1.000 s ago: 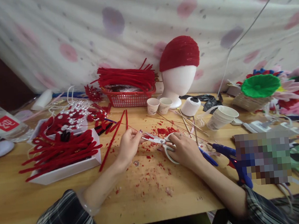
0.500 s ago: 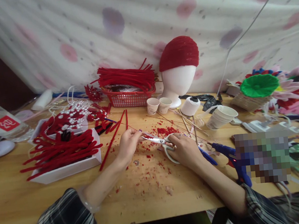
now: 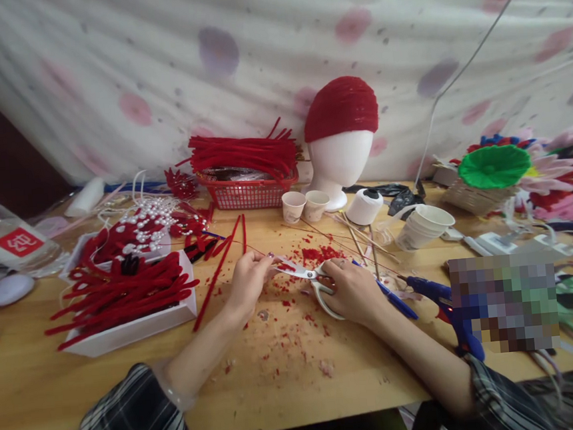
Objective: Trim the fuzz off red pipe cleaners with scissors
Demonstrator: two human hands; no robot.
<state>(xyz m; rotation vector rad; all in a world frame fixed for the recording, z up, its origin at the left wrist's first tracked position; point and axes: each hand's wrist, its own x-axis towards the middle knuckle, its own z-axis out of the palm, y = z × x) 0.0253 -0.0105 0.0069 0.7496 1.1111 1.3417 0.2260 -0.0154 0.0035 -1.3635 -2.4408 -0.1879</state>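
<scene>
My right hand (image 3: 353, 289) is closed on the handles of white scissors (image 3: 330, 305) near the middle of the table. The scissor blades point left, toward my left hand (image 3: 250, 277). Thumb and fingers of my left hand are pinched around a small red fuzzy piece (image 3: 285, 266), which lies at the blades. Red clippings (image 3: 319, 255) are scattered behind and below the scissors. Left of my left hand lie long red fuzzy stems (image 3: 216, 278).
At the left, a white box (image 3: 140, 321) holds red stems. Behind stand a red basket (image 3: 249, 195), paper cups (image 3: 293, 208) and a white foam head (image 3: 342, 160) with a red cap. A blue glue gun (image 3: 445, 305) lies at the right.
The scissor blades look closer together than before. Both hands keep their grips, and the whole view has shifted slightly.
</scene>
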